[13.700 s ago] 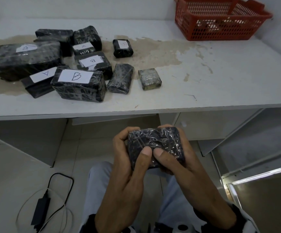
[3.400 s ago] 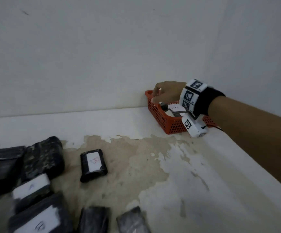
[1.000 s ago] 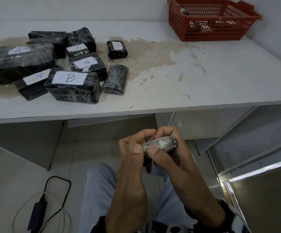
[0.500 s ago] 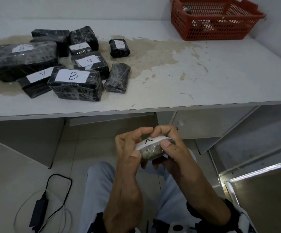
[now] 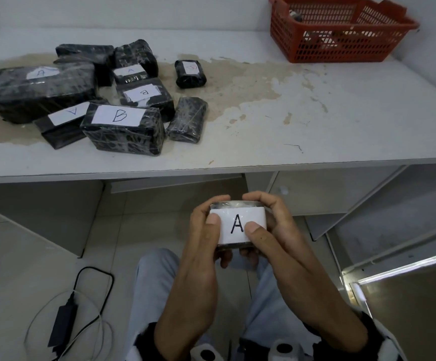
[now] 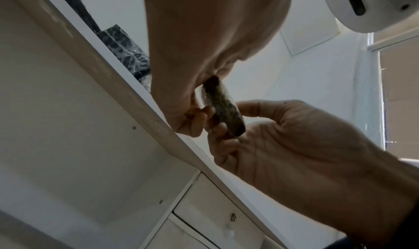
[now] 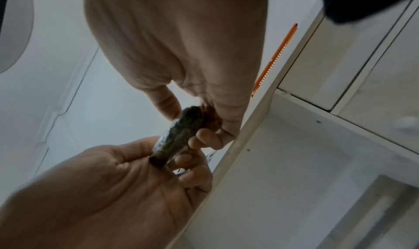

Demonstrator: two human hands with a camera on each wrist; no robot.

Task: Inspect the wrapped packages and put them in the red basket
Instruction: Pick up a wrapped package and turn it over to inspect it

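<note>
Both hands hold one small wrapped package (image 5: 237,225) over the person's lap, below the front edge of the white table (image 5: 341,113): the left hand (image 5: 201,246) and right hand (image 5: 276,241) each curl fingers behind it and press a thumb on its white label, which reads "A" in black marker. On the table's left part lie more black wrapped packages: the nearest one (image 5: 123,131) labelled "B", one behind it (image 5: 144,96) also "B" turned sideways, a flat one (image 5: 63,123) with an upside-down "A", a large one (image 5: 37,87) with a faint "A", a small one (image 5: 190,73) whose writing is too faint to read. The red basket (image 5: 341,32) stands at the far right corner, well apart from the hands
</note>
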